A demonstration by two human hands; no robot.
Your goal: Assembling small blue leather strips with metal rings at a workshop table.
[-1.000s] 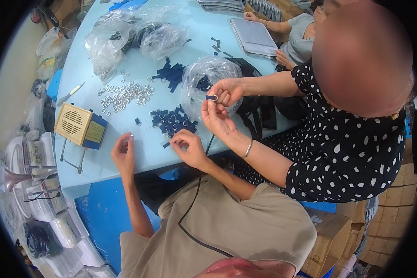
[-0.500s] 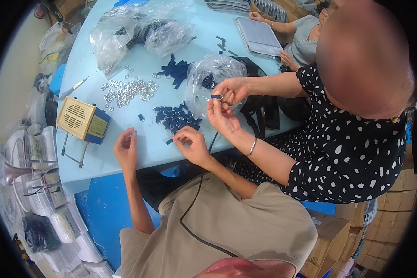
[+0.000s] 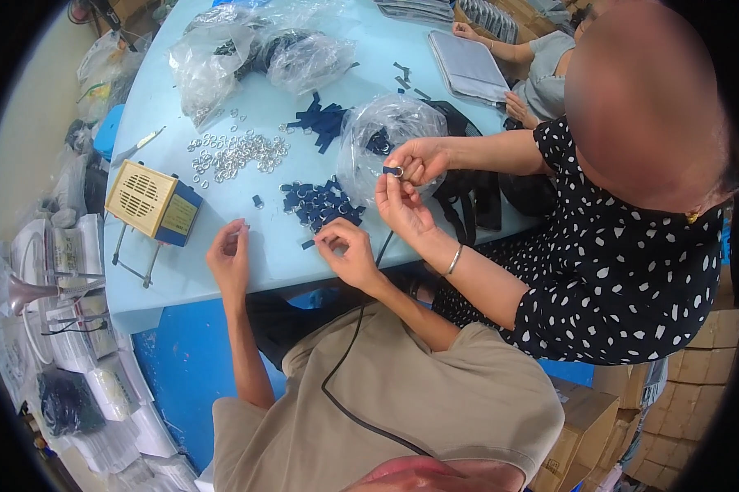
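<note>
Navy tabs (image 3: pixel 316 204) near right fingers (image 3: pixel 349 230)

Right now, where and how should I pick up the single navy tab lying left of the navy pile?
Probably pinch the navy tab by its side edges, coming from your near-left side: it lies apart, with the navy pile to its right.

The left of the room is being bounded by a cream wall (image 3: pixel 43 135), its lower part being hidden by white-wrapped bundles (image 3: pixel 122 414). The middle is being filled by a pale-blue worktable (image 3: pixel 153 98), beneath whose near edge a bright blue floor (image 3: pixel 177 365) is being exposed. The right is being lined by brown cardboard cartons (image 3: pixel 693 389). Soft, even light is being spread across the tabletop.
</note>
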